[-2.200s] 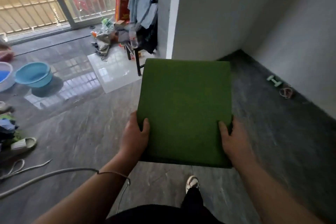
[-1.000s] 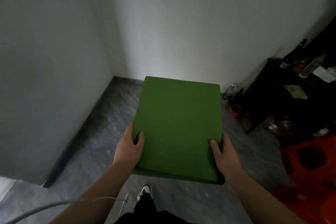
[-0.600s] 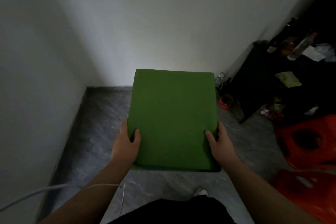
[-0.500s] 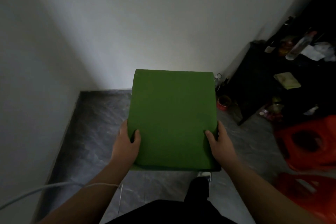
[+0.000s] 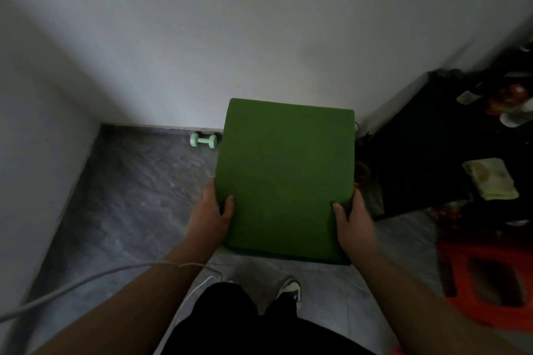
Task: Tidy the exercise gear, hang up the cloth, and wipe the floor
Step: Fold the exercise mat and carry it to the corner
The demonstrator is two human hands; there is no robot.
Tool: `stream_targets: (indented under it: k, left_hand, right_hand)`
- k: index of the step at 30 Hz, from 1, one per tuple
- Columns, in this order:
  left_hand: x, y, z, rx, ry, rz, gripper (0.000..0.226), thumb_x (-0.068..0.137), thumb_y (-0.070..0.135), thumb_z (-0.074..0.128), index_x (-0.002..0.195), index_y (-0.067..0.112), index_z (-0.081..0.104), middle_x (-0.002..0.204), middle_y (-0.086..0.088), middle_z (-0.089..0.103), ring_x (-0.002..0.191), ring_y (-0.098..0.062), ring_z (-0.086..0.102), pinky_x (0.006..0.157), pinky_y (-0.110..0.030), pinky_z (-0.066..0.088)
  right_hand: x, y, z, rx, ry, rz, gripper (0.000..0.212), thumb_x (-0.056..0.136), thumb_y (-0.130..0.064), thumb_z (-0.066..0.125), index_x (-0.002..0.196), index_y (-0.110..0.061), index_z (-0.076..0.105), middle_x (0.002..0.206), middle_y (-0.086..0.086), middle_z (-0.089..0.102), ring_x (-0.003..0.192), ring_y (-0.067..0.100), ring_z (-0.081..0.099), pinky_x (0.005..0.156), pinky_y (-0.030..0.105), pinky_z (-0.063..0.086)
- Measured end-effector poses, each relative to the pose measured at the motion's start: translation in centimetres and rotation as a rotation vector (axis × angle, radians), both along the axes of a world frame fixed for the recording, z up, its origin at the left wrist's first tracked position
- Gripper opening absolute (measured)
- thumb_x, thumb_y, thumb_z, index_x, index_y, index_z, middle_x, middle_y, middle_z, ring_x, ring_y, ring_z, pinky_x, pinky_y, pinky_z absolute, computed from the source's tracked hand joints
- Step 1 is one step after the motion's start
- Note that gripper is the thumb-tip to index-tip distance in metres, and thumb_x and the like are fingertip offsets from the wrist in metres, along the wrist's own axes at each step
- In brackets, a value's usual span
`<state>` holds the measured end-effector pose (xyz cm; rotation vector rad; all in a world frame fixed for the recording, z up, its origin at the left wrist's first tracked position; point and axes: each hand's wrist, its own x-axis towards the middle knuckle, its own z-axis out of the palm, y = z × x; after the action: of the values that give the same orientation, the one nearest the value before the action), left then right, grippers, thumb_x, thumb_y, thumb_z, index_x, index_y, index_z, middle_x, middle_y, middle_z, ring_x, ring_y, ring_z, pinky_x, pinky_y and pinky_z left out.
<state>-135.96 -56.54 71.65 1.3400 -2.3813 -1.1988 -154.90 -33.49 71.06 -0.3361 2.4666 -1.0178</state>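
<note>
A person looks down at their own two hands carrying one folded green exercise mat (image 5: pixel 285 179) in a dim corner of a room. The left hand (image 5: pixel 209 217) clamps the mat's near left edge and the right hand (image 5: pixel 353 223) clamps its near right edge, thumbs on top and fingers hidden beneath; the mat is held roughly flat in the air above a grey stone-patterned floor (image 5: pixel 129 196). One small mint-green dumbbell (image 5: pixel 203 140) lies on the floor against the base of the pale wall (image 5: pixel 259 37), just left of the mat's far edge. To the right stands one dark counter (image 5: pixel 432 158), cluttered with blurred items that cannot be counted; one yellowish folded cloth (image 5: pixel 490 179) lies on it. One red plastic stool (image 5: pixel 490 282) sits at lower right. One white cable (image 5: pixel 86 279) crosses the left forearm.
</note>
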Motion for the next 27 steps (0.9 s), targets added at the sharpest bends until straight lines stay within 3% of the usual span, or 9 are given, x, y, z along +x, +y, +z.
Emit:
stream_targets:
  k: [4,12,16,20,24,27]
  left_hand:
    - [-5.1,-2.5,-4.1,0.02,-0.051,-0.033,0.044,0.096,0.03,0.055,0.134,0.016,0.038,0.116,-0.013,0.061,0.098,-0.032,0.063,0.082,-0.042,0.052]
    - [-13.8,-9.5,-17.5,0.141,-0.09,-0.057,0.044,0.098,0.026,0.053,0.136,0.015,0.036,0.117,-0.007,0.056,0.101,-0.024,0.06,0.083,-0.037,0.048]
    - [-17.9,-11.9,-27.5,0.151,-0.113,-0.066,0.044,0.097,0.023,0.055,0.136,0.012,0.038,0.113,-0.003,0.053,0.095,-0.017,0.054,0.081,-0.034,0.045]
    - [-21.3,-13.3,-39.2,0.143,-0.135,-0.064,0.045,0.096,0.023,0.055,0.136,0.013,0.037,0.106,0.001,0.05,0.089,-0.018,0.054,0.076,-0.033,0.044]
    - [-24.0,-14.3,-51.7,0.127,-0.149,-0.059,0.048,0.096,0.025,0.054,0.14,0.016,0.035,0.113,-0.003,0.056,0.09,-0.014,0.053,0.077,-0.031,0.043]
    - [-25.6,-15.6,-60.7,0.12,-0.175,-0.066,0.051,0.096,0.026,0.055,0.142,0.015,0.035,0.124,-0.009,0.057,0.097,-0.012,0.051,0.084,-0.03,0.043]
  right_hand:
    - [-5.0,-2.1,-4.7,0.076,-0.059,-0.007,0.062,0.1,-0.029,0.052,0.153,-0.016,0.025,0.143,0.016,0.052,0.123,0.037,0.054,0.1,0.046,0.046]
    - [-12.9,-8.8,-18.5,0.165,-0.127,-0.08,0.064,0.1,-0.035,0.049,0.155,-0.02,0.02,0.149,0.013,0.045,0.129,0.037,0.049,0.105,0.05,0.043]
    - [-16.3,-10.6,-29.2,0.22,-0.129,-0.093,0.063,0.1,-0.036,0.049,0.154,-0.018,0.023,0.152,0.014,0.042,0.133,0.037,0.045,0.11,0.052,0.038]
    - [-20.0,-12.0,-41.7,0.33,-0.048,-0.059,0.073,0.093,-0.054,0.039,0.154,-0.016,0.026,0.152,0.016,0.04,0.137,0.038,0.04,0.113,0.054,0.032]
    - [-23.8,-13.6,-54.2,0.353,0.107,0.005,0.071,0.097,-0.053,0.041,0.149,-0.006,0.035,0.145,0.024,0.046,0.133,0.042,0.043,0.113,0.054,0.031]
    - [-26.4,-14.6,-63.7,0.291,0.138,0.084,0.079,0.092,-0.065,0.034,0.148,-0.009,0.036,0.145,0.019,0.047,0.133,0.038,0.044,0.112,0.053,0.034]
